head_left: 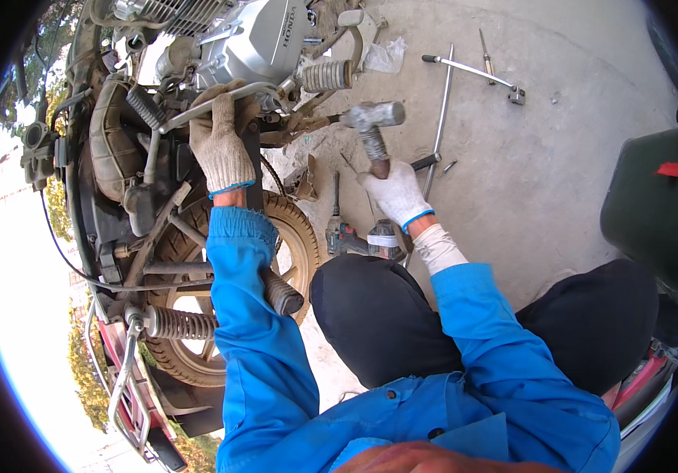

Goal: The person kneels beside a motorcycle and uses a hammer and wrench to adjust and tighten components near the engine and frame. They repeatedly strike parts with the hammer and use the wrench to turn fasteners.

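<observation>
Up at ten o'clock, the left hand (225,158), in a beige glove, is deep in the bike (142,221), fingers running behind a grey lever (189,117); their tips are hidden, so whether it's gripping, I cannot tell! Across at two o'clock, here's the right hand (396,193), white-gloved, closed firmly round the handle of the hammer (374,118). And there's that hammer, at about half past twelve, its metal head above the fist, its handle running down into the palm. The silver engine (248,43) sits at eleven, the dusty wheel (303,225) curves round at nine. Below the right hand, the jar (384,240) stands at six, the drill (335,229) lies at eight. On the floor (560,158) at one o'clock, a wrench (477,76) crosses a long rod (443,102), a screwdriver (486,59) right beside it, and a clear bag (386,57) nearer twelve!
</observation>
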The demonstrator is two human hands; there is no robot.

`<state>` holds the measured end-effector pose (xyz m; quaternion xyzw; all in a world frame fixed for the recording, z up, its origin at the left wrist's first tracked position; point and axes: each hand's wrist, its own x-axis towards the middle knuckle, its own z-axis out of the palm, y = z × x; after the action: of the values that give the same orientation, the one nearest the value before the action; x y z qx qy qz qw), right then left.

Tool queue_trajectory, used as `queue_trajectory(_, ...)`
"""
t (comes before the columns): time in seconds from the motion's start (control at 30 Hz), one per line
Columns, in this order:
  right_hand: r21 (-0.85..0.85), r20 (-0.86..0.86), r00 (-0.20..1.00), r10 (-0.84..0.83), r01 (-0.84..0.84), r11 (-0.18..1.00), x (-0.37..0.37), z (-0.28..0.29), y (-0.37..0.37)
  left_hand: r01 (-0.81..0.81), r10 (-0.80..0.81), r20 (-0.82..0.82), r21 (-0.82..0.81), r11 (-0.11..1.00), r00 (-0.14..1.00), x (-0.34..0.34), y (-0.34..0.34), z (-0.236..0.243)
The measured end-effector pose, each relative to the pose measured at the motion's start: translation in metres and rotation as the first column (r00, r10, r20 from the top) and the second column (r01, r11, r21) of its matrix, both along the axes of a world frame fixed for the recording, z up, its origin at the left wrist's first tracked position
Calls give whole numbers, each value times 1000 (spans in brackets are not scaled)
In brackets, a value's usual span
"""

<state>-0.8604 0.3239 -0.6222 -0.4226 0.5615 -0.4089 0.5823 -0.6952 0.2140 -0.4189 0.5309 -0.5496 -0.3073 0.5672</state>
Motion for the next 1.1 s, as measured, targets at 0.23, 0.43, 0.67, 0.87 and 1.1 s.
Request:
queue_trajectory(0.23, 450, 510, 819, -263, 7, 893, -29, -26, 12, -61, 62, -33, 29, 998, 998, -7, -3, 6)
queue_trajectory(0.43, 529, 510, 772, -379, 66, 846, -57, -63, 16, 181, -135, 426, -69, 981, 895, -37, 32, 3)
queue_trajectory(0.67, 313, -567, 816, 114, 86, 946, -120, -72, 10, 323, -635, 488, 578, 749, 599, -58, 42, -7)
queue_trajectory(0.87, -350, -704, 421, -572, 496, 795, -194, -79, -53, 295, -851, 448, 803, 518, 276, -65, 51, -33)
queue_trajectory(1.1, -1, -959, 284, 3, -15, 1000, -207, -90, -129, 383, -931, 279, 854, 353, 237, -67, 51, -39)
